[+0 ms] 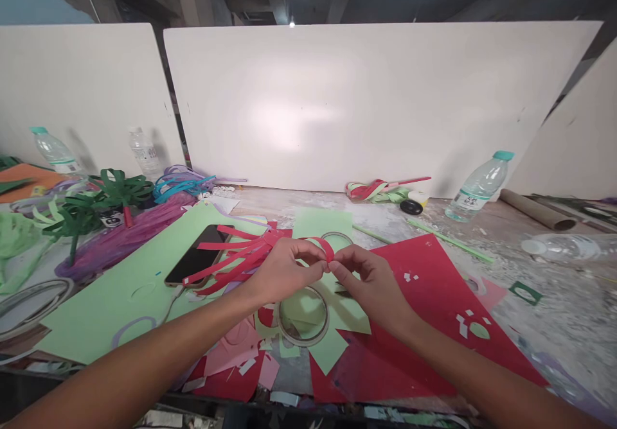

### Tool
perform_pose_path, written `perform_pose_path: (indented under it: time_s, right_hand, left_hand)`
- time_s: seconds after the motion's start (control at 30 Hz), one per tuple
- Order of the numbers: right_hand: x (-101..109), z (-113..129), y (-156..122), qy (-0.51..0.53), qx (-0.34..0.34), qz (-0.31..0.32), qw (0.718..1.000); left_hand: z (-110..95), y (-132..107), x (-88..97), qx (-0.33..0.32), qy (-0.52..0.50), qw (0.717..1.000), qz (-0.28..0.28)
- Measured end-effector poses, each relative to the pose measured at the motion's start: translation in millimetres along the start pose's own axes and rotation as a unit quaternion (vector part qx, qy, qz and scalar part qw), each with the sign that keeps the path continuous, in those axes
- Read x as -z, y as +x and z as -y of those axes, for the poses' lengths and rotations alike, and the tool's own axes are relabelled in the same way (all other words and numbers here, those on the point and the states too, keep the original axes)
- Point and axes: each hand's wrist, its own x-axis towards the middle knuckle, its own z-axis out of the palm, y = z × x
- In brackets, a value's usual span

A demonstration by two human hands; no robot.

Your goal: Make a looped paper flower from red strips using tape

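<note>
Both hands meet over the middle of the table, pinching a red paper strip (326,246) that curves up in a loop. My left hand (292,267) has thumb and forefinger closed at the strip's end. My right hand (364,278) pinches the same spot from the other side. More red paper strips (226,255) fan out to the left from behind my left hand, over a dark phone (193,259). Whether they all join the pinched strip is hidden by my hand. Below the hands lies a roll of tape (303,316) on green paper scraps.
Red paper sheets (409,288) lie on the right, a large green sheet (125,288) on the left. Water bottles (477,188) stand along the white panel (376,108). Green paper flowers (120,188) and a cardboard tube (537,209) sit at the sides.
</note>
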Motion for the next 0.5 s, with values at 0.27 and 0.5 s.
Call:
perform_pose_path:
  time_s: [0.27, 0.5]
  right_hand:
    - [0, 0, -1, -0.044, 0.025, -0.002, 0.999]
    - [9, 9, 17, -0.108, 0.056, 0.052, 0.991]
  left_hand:
    - [-4, -1, 1.8, 0.009, 0.02, 0.999, 0.024]
    - [-27, 1, 24.0, 0.003, 0.089, 0.995, 0.034]
